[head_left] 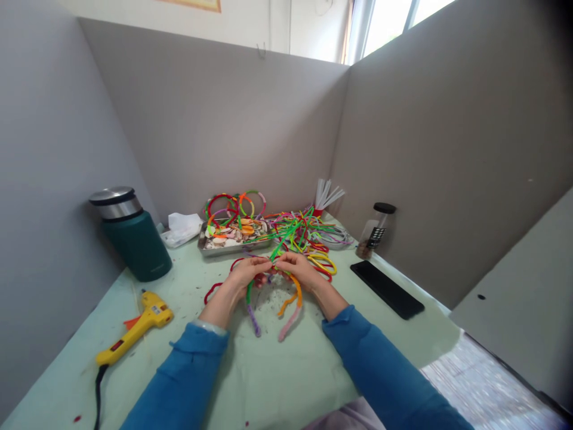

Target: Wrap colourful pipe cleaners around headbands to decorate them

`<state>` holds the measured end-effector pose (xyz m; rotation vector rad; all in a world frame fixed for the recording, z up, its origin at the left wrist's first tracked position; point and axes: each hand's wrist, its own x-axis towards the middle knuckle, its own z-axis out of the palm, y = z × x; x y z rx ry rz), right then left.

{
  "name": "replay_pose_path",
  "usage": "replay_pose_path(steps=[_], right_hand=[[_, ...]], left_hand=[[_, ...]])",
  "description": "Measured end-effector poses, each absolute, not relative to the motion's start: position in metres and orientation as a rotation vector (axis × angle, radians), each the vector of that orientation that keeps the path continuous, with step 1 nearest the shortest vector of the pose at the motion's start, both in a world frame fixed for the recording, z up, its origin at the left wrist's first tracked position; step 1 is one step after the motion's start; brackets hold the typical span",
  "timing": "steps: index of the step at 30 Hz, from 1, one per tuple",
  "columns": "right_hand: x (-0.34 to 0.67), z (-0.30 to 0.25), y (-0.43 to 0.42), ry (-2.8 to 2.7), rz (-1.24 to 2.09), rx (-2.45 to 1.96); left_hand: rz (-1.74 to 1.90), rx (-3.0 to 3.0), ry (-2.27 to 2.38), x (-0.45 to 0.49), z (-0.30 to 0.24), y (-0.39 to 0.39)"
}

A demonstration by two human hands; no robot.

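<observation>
My left hand (251, 270) and my right hand (296, 267) meet at the middle of the table, thumbs and fingers pinched close together. Both grip a fuzzy headband (290, 323) bent in an arch, coloured green and purple on the left arm, orange and pink on the right. From between the fingertips a green pipe cleaner (278, 246) sticks up and away. A short orange strand (286, 305) hangs inside the arch by the right side. Red and yellow fuzzy loops (329, 263) lie just beyond my hands. The fingertips partly hide the top of the band.
Behind are a metal tray (215, 251) of cut pieces, fuzzy hoops (221, 209) and a pipe-cleaner pile (304, 230). Left: a yellow glue gun (134, 331), green flask (136, 245) and tissues (181, 227). Right: a jar (373, 233) and black slab (385, 288). Grey partitions (224, 107) enclose the table.
</observation>
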<state>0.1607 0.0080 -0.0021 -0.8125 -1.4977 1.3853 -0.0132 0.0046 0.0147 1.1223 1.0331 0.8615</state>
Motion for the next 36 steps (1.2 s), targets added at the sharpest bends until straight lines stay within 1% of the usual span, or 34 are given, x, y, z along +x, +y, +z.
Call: replay_pose_path(steps=[5, 14, 20, 25, 36], right_hand=[[0.162, -0.002, 0.008, -1.482, 1.387, -0.789], [0.157, -0.004, 0.01, -1.365, 1.435, -0.878], [0.155, 0.003, 0.011, -1.275, 1.377, -0.903], [0.156, -0.006, 0.017, -1.306, 1.341, -0.919], [0.156, -0.017, 0.025, -1.238, 1.402, -0.864]], left_hand=[[0.718, 1.139, 1.028, -0.017, 0.016, 0.004], [0.735, 1.215, 0.953, -0.011, 0.018, 0.0], [0.798, 1.288, 0.957, -0.003, 0.014, -0.001], [0.867, 1.367, 0.967, -0.001, 0.015, -0.003], [0.876, 1.531, 1.053, 0.007, 0.027, -0.012]])
